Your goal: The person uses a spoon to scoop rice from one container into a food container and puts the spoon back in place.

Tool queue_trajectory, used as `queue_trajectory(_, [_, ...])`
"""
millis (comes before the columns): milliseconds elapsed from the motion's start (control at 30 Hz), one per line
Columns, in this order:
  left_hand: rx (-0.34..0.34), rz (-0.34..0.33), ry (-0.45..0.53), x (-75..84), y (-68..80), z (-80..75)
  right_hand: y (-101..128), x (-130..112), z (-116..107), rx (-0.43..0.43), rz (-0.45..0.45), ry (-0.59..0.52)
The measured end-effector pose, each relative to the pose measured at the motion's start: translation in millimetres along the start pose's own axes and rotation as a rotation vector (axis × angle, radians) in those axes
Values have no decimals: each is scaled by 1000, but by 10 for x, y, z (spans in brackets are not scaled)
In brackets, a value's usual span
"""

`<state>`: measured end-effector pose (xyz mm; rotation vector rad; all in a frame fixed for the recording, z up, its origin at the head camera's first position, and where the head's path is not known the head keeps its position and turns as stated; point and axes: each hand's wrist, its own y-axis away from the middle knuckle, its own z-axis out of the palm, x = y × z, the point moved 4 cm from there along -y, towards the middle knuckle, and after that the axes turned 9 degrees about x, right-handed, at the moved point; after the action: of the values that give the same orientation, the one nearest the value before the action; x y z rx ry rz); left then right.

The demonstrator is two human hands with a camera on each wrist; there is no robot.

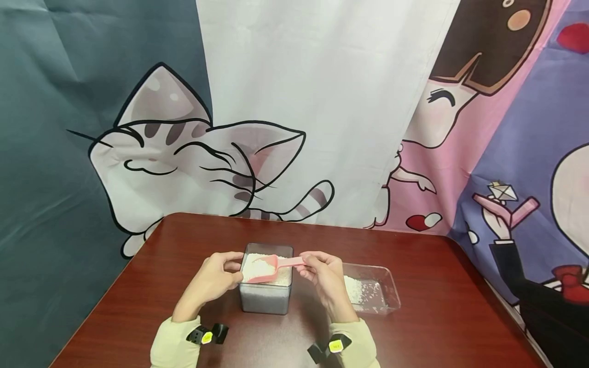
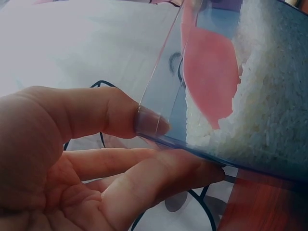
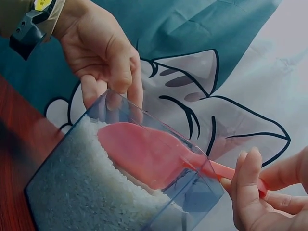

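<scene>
A clear, grey-tinted container (image 1: 264, 299) filled with white rice (image 3: 91, 178) stands on the table. At its left side my left hand (image 1: 213, 278) grips the rim between thumb and fingers, as the left wrist view also shows at the thumb (image 2: 120, 113). A pink scoop (image 1: 269, 271) lies over the rice inside the container, with some rice in its bowl in the head view. My right hand (image 1: 324, 276) pinches the end of the scoop's handle (image 3: 221, 169), just beyond the container's right wall.
To the right, partly behind my right hand, a low clear plastic tray (image 1: 388, 286) holds a small pile of rice and scattered grains. The reddish-brown wooden table (image 1: 138, 306) ends at a printed cartoon curtain (image 1: 322, 102).
</scene>
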<state>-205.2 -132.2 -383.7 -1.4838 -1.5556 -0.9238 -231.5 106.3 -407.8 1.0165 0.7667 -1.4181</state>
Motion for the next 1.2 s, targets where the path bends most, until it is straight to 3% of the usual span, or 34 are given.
queue_trajectory(467, [3, -12, 23, -24, 10, -15, -21, -9, -9, -10, 2, -22])
queue_trajectory(833, [-15, -9, 22, -30, -12, -13, -1, -144, -66, -28, -8, -90])
queue_trajectory(1200, [-10, -15, 13, -36, -9, -11, 4, -232, -120, -21, -20, -78])
